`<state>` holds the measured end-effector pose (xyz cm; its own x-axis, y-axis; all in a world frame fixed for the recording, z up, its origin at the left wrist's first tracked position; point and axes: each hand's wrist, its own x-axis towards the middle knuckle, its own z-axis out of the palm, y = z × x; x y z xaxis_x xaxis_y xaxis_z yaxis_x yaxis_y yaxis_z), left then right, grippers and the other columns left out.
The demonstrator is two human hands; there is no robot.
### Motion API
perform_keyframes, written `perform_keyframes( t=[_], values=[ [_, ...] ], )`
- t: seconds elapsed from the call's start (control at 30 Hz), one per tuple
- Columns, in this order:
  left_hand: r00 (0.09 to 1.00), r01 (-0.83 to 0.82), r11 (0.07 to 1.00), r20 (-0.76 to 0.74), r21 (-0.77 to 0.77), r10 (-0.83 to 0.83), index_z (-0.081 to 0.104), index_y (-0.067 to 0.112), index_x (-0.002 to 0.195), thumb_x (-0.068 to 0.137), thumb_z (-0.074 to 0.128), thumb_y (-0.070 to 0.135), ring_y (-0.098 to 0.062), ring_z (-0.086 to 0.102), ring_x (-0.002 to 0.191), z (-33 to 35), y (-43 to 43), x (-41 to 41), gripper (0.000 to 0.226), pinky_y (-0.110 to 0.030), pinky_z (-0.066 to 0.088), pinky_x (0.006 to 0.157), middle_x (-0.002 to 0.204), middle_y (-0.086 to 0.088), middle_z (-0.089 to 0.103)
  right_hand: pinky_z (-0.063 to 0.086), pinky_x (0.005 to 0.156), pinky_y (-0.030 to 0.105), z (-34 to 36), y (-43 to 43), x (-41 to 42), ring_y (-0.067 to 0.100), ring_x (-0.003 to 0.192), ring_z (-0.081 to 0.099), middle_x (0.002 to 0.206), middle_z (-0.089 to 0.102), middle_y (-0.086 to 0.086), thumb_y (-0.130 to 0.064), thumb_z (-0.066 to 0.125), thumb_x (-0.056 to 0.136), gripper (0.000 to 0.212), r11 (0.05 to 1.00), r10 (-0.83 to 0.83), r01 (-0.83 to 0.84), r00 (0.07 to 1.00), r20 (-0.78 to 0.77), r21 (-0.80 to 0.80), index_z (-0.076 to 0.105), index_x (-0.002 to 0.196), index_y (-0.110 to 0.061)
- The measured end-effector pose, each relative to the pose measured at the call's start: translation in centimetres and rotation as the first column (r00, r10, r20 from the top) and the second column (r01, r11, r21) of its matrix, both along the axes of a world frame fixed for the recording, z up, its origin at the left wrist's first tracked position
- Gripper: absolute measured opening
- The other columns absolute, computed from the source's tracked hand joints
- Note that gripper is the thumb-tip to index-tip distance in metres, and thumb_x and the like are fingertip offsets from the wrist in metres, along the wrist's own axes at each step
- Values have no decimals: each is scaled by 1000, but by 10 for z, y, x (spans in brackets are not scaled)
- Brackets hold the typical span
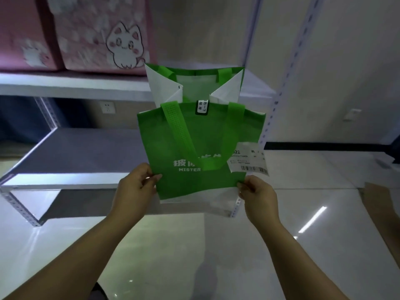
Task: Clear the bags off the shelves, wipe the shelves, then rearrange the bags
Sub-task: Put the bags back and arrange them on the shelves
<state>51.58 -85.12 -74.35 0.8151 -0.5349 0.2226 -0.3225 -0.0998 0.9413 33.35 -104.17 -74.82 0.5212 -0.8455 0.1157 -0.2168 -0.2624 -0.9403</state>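
Note:
A green tote bag [194, 137] with white lettering, white gussets and its mouth gaping open hangs in front of the shelving, held up by its bottom corners. My left hand [136, 187] pinches the lower left corner. My right hand [257, 194] pinches the lower right corner. A white receipt with a barcode [249, 161] is stuck to the bag's right side. Behind it lie the upper shelf [75, 83] and the lower shelf [75, 152], whose grey board shows bare. Two pink bags stand on the upper shelf, one with a white cat drawing [104, 33], one at the far left [23, 33].
Perforated metal uprights [287, 70] frame the rack on the right. A wall socket [107, 107] sits behind the lower shelf. Glossy pale floor tiles [194, 245] spread below. A brown cardboard piece [378, 202] shows at the right edge.

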Motion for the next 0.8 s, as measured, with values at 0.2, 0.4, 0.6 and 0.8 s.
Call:
perform_keyframes(
  t=[0.2, 0.4, 0.6, 0.8],
  values=[
    [997, 64, 987, 48, -145, -58, 65, 37, 81, 92, 52, 4, -7, 68, 87, 70, -9, -7, 37, -29, 57, 74, 90, 15, 71, 51, 86, 42, 70, -16, 0, 19, 82, 56, 80, 62, -1, 4, 54, 86, 35, 998, 50, -44, 989, 140, -42, 61, 66, -23],
    [994, 79, 960, 89, -267, -57, 63, 27, 74, 90, 50, -4, -3, 67, 81, 147, -34, 7, 38, -30, 58, 74, 82, 13, 71, 55, 80, 47, 137, -42, 18, 29, 85, 64, 84, 68, -3, 0, 55, 87, 29, 994, 55, -31, 973, 222, -108, 65, 67, -18],
    [982, 87, 965, 184, -248, -41, 61, 25, 76, 90, 54, 1, -11, 68, 84, 196, -64, 49, 29, -29, 57, 66, 88, 7, 72, 56, 74, 50, 178, -66, 57, 35, 84, 65, 84, 69, 8, -1, 55, 89, 32, 987, 33, 5, 971, 237, -158, 63, 68, -25],
    [979, 75, 983, 201, -170, -40, 61, 22, 77, 90, 53, 2, -21, 69, 83, 212, -97, 108, 25, -46, 58, 71, 87, -1, 71, 57, 69, 48, 191, -94, 111, 32, 77, 66, 86, 69, 11, -6, 55, 89, 25, 976, -5, 45, 983, 184, -212, 66, 74, -22]
  ],
)
